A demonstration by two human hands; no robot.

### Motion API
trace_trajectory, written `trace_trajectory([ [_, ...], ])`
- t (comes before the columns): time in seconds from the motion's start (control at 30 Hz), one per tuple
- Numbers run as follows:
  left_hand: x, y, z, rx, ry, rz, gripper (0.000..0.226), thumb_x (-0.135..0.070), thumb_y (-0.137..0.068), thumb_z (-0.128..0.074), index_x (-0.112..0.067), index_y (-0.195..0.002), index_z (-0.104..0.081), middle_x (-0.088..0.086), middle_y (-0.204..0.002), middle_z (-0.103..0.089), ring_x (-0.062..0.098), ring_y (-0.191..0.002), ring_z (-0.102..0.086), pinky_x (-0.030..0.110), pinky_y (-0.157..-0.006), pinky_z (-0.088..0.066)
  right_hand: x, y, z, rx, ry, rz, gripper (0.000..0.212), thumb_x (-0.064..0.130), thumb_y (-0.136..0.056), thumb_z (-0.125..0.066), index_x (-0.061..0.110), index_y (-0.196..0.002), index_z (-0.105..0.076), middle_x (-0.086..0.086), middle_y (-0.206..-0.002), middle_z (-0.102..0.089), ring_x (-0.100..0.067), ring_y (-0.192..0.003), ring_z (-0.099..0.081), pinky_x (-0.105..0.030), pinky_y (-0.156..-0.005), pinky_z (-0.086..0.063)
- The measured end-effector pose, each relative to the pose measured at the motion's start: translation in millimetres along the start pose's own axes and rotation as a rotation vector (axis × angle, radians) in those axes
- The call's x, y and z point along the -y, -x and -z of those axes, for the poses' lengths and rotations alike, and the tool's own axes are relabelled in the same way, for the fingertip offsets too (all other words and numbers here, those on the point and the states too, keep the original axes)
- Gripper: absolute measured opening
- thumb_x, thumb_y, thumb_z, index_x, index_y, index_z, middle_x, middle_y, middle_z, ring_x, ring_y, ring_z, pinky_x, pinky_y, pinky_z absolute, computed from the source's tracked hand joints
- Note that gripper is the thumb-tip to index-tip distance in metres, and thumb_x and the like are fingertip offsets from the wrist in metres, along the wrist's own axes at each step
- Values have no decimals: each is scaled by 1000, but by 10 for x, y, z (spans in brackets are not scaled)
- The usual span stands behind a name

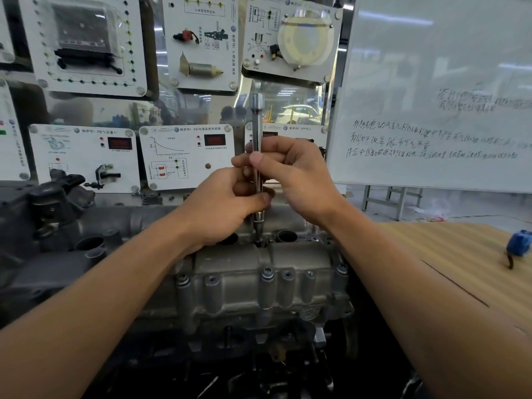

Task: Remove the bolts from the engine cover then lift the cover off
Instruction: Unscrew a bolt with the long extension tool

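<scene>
A grey cast-metal engine cover (244, 277) lies across the middle of the head view. Several bolts stand along its near edge, one of them (267, 272) at the centre. A long chrome extension bar with a socket (256, 125) stands upright on a bolt (260, 242) at the cover's top ridge. My left hand (221, 203) grips the lower part of the bar just above the socket. My right hand (293, 174) pinches the bar higher up between thumb and fingers.
Training panels with sensors and displays (184, 156) stand right behind the engine. A whiteboard (440, 110) with handwriting leans at the right. A wooden table (460, 254) at the right carries a small blue object (519, 243). Dark engine parts (57, 203) sit at the left.
</scene>
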State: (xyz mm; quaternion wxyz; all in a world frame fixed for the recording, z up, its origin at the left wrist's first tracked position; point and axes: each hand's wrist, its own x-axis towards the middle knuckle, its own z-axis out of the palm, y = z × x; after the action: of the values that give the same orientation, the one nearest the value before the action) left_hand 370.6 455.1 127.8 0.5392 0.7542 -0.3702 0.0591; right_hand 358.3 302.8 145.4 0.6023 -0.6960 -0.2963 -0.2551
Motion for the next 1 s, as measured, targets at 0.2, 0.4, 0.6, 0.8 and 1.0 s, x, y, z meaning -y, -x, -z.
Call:
trace_trajectory([
  [0.2, 12, 0, -20, -111, -271, -87, 13, -20, -81, -80, -10, -87, -74, -1, -75, -74, 10, -71, -71, 29, -71, -57, 49, 12, -16, -76, -34, 65, 21, 1, -84, -73, 5, -100, -61, -9, -87, -73, -11, -76, -69, -20, -72, -54],
  [0.4, 37, -18, -33, -104, -281, -131, 19, -24, -79, -80, -28, -82, -62, -7, -67, -66, 9, -60, -62, 21, -62, -52, 62, 39, -59, -110, -85, 47, 22, -5, -78, -77, 4, -93, -63, -7, -72, -72, -19, -54, -70, -18, -48, -51],
  [0.6, -32, 44, 20, 43, 305, 24, 32, 10, -93, -55, -11, -117, -61, 9, -99, -77, 24, -96, -74, 30, -83, -59, 64, 41, -32, -67, -106, 7, 11, -5, -91, -62, 2, -98, -58, -9, -84, -75, -20, -72, -74, -25, -59, -58],
  [0.8, -27, 64, 19, 22, 230, 43, 36, 12, -89, -60, -7, -119, -62, 15, -96, -76, 24, -93, -74, 32, -79, -60, 48, 21, -9, 44, -124, -88, 32, 3, -99, -45, 7, -131, -44, 0, -108, -74, -13, -86, -68, -30, -72, -55],
  [1.0, 2, 29, 4, -107, -68, -34, 26, -10, -71, -86, -23, -90, -73, -1, -65, -65, 12, -63, -63, 25, -68, -55, 47, 19, -39, -182, 74, 87, 19, 18, -80, -81, 14, -91, -66, 6, -72, -69, -14, -70, -68, -25, -63, -55],
])
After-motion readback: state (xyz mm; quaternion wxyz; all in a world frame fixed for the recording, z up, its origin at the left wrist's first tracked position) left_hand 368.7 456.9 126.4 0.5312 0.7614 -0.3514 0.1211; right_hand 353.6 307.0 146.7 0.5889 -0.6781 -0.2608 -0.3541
